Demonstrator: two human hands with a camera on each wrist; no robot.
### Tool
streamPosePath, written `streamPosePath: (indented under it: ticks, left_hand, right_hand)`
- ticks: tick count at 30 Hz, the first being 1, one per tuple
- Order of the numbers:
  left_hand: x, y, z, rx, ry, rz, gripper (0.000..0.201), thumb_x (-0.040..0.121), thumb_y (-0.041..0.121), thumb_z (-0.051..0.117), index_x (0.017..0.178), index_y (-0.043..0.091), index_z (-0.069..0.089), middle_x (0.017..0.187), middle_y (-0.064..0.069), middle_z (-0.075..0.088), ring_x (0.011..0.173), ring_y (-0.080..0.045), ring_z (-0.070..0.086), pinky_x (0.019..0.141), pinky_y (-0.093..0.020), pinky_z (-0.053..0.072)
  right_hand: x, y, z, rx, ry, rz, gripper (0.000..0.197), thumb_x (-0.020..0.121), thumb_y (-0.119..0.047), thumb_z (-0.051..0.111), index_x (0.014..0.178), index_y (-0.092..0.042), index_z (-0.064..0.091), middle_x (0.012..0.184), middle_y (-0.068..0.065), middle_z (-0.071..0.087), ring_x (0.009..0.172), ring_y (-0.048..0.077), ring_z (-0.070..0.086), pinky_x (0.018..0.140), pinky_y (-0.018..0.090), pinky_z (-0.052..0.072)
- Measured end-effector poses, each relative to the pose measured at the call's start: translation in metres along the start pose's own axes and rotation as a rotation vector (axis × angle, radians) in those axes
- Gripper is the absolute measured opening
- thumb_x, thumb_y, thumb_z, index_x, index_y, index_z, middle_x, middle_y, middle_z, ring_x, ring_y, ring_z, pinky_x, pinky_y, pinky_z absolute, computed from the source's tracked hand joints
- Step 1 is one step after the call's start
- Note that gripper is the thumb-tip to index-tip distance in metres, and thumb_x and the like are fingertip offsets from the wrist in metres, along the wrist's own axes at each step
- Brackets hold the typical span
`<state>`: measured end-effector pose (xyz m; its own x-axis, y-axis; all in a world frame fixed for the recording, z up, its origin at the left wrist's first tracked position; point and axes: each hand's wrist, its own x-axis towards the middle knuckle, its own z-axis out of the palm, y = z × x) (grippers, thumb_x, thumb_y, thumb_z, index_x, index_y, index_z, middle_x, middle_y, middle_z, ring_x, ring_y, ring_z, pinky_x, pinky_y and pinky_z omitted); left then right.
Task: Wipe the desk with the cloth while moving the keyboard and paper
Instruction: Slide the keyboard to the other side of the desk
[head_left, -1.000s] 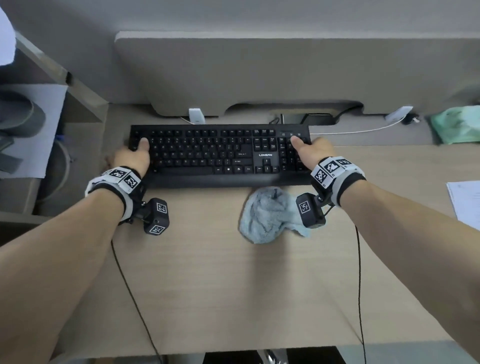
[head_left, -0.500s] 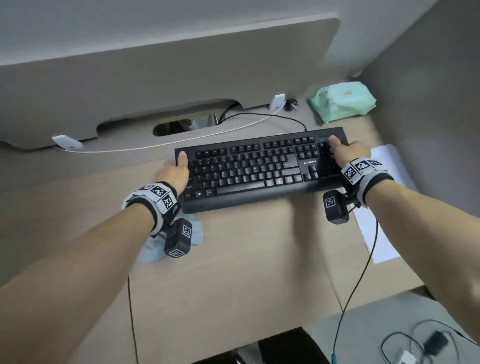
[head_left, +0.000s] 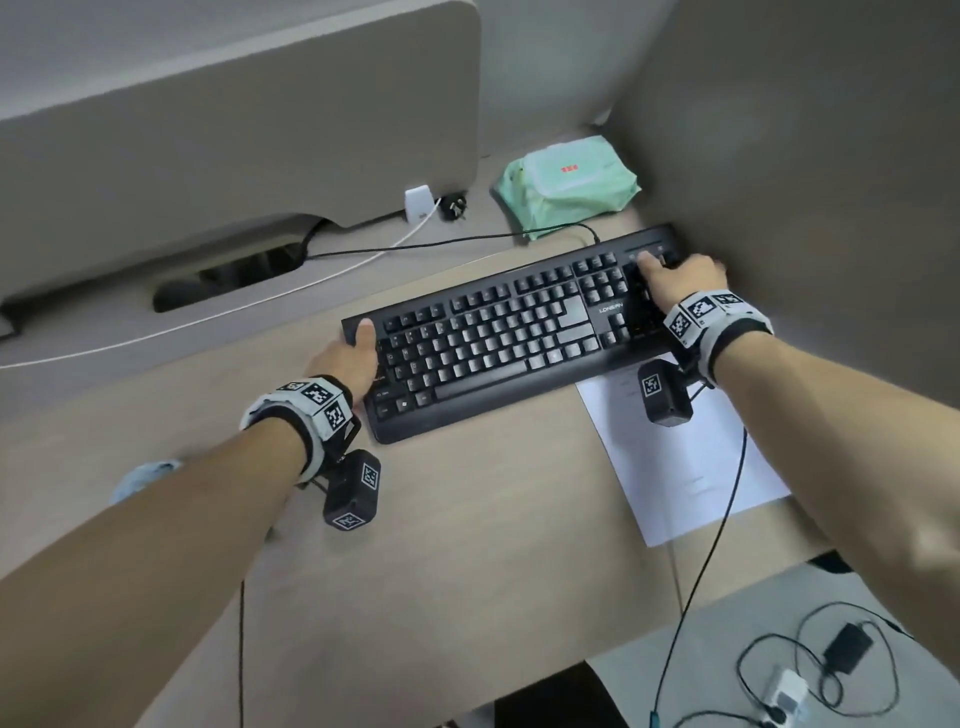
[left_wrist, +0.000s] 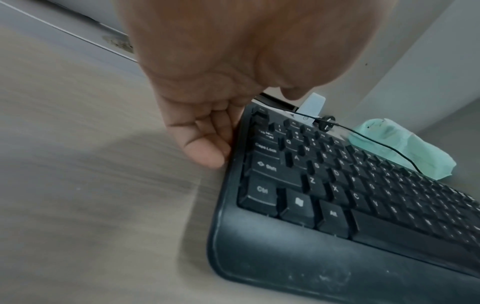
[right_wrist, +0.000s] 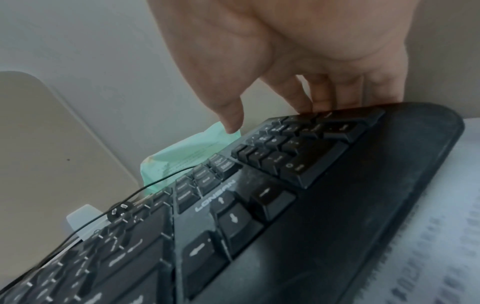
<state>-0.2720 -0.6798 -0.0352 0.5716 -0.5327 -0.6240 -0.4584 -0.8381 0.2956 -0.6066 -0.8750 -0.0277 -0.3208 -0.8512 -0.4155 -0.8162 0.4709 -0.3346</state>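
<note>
My left grip (head_left: 349, 358) clamps the keyboard (head_left: 514, 332) at its left end, thumb on top, fingers (left_wrist: 207, 142) curled against the side. Right grip (head_left: 675, 278) pinches the right end, thumb on the keys, fingers (right_wrist: 335, 96) hooked over the far edge. Keyboard's right end overlaps the paper (head_left: 685, 462). Cloth (head_left: 140, 478) lies well left of the keyboard, mostly hidden by my forearm. Risks, I'd say: the keyboard drags or creases the paper, its cable (head_left: 447, 241) snags, or its right end hits the side wall.
</note>
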Motion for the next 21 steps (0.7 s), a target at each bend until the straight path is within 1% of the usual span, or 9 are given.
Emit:
streamPosePath:
  ticks: [3, 5, 8, 10, 12, 14, 16, 19, 21]
  left_hand:
    - [0.001, 0.005, 0.005, -0.012, -0.014, -0.020, 0.078, 0.094, 0.065, 0.017, 0.098, 0.002, 0.062, 0.093, -0.021, 0.068, 0.077, -0.035, 0.067, 0.078, -0.040, 0.055]
    - [0.002, 0.003, 0.006, -0.028, -0.007, -0.030, 0.076, 0.094, 0.065, 0.019, 0.092, 0.002, 0.061, 0.085, -0.019, 0.069, 0.066, -0.032, 0.067, 0.066, -0.037, 0.056]
    - [0.005, -0.002, 0.005, -0.068, 0.006, -0.024, 0.074, 0.092, 0.067, 0.023, 0.087, 0.004, 0.062, 0.080, -0.018, 0.070, 0.062, -0.033, 0.069, 0.067, -0.041, 0.060]
    - [0.004, -0.004, 0.002, -0.109, 0.007, -0.007, 0.070, 0.093, 0.064, 0.027, 0.088, 0.004, 0.063, 0.078, -0.018, 0.071, 0.060, -0.033, 0.070, 0.062, -0.039, 0.059]
    - [0.003, -0.007, -0.001, -0.207, -0.013, -0.008, 0.064, 0.094, 0.060, 0.033, 0.088, 0.002, 0.062, 0.075, -0.018, 0.071, 0.059, -0.033, 0.070, 0.061, -0.043, 0.061]
    - [0.000, -0.016, -0.006, -0.269, -0.012, -0.003, 0.056, 0.093, 0.054, 0.040, 0.084, 0.003, 0.061, 0.071, -0.017, 0.071, 0.056, -0.031, 0.068, 0.064, -0.047, 0.062]
    - [0.000, -0.029, -0.015, -0.213, 0.050, 0.040, 0.044, 0.092, 0.046, 0.046, 0.082, 0.006, 0.060, 0.072, -0.015, 0.072, 0.062, -0.031, 0.068, 0.069, -0.042, 0.060]
    - [-0.001, -0.061, -0.042, -0.072, 0.160, 0.098, 0.037, 0.090, 0.042, 0.051, 0.082, 0.008, 0.061, 0.088, -0.018, 0.071, 0.090, -0.037, 0.065, 0.086, -0.039, 0.053]
    - [-0.001, -0.091, -0.061, -0.057, 0.208, 0.089, 0.032, 0.090, 0.038, 0.052, 0.082, 0.009, 0.062, 0.094, -0.020, 0.068, 0.095, -0.039, 0.062, 0.085, -0.036, 0.048]
  right_hand:
    - [0.007, 0.005, 0.004, -0.012, -0.014, -0.019, 0.076, 0.083, -0.064, 0.057, 0.124, 0.000, 0.057, 0.134, 0.023, 0.051, 0.121, 0.040, 0.051, 0.100, 0.042, 0.042]
    - [0.009, 0.007, 0.007, -0.012, -0.013, -0.036, 0.071, 0.084, -0.061, 0.059, 0.122, -0.001, 0.057, 0.133, 0.022, 0.051, 0.122, 0.039, 0.050, 0.101, 0.042, 0.041]
    - [0.005, 0.007, 0.009, -0.032, 0.010, -0.065, 0.065, 0.087, -0.055, 0.059, 0.125, -0.003, 0.054, 0.135, 0.021, 0.048, 0.126, 0.038, 0.046, 0.103, 0.045, 0.040]
    - [-0.006, 0.004, 0.012, -0.086, 0.035, -0.104, 0.063, 0.088, -0.052, 0.058, 0.131, -0.006, 0.050, 0.142, 0.019, 0.042, 0.131, 0.038, 0.041, 0.105, 0.049, 0.038]
    - [-0.022, -0.004, 0.018, -0.168, 0.057, -0.191, 0.062, 0.089, -0.048, 0.058, 0.135, -0.009, 0.046, 0.150, 0.014, 0.032, 0.136, 0.036, 0.034, 0.107, 0.051, 0.036]
    - [-0.045, -0.017, 0.029, -0.214, 0.056, -0.323, 0.061, 0.089, -0.048, 0.059, 0.136, -0.010, 0.047, 0.153, 0.013, 0.029, 0.139, 0.034, 0.030, 0.110, 0.050, 0.033]
    - [-0.071, -0.034, 0.041, -0.208, 0.024, -0.455, 0.060, 0.090, -0.049, 0.058, 0.134, -0.009, 0.050, 0.152, 0.015, 0.031, 0.140, 0.034, 0.029, 0.112, 0.047, 0.032]
    - [-0.119, -0.066, 0.066, -0.165, -0.074, -0.611, 0.055, 0.091, -0.049, 0.058, 0.130, -0.009, 0.053, 0.146, 0.015, 0.038, 0.136, 0.034, 0.034, 0.111, 0.046, 0.033]
    - [-0.155, -0.087, 0.084, -0.141, -0.130, -0.706, 0.053, 0.091, -0.047, 0.058, 0.128, -0.010, 0.054, 0.139, 0.014, 0.044, 0.131, 0.034, 0.038, 0.108, 0.046, 0.036]
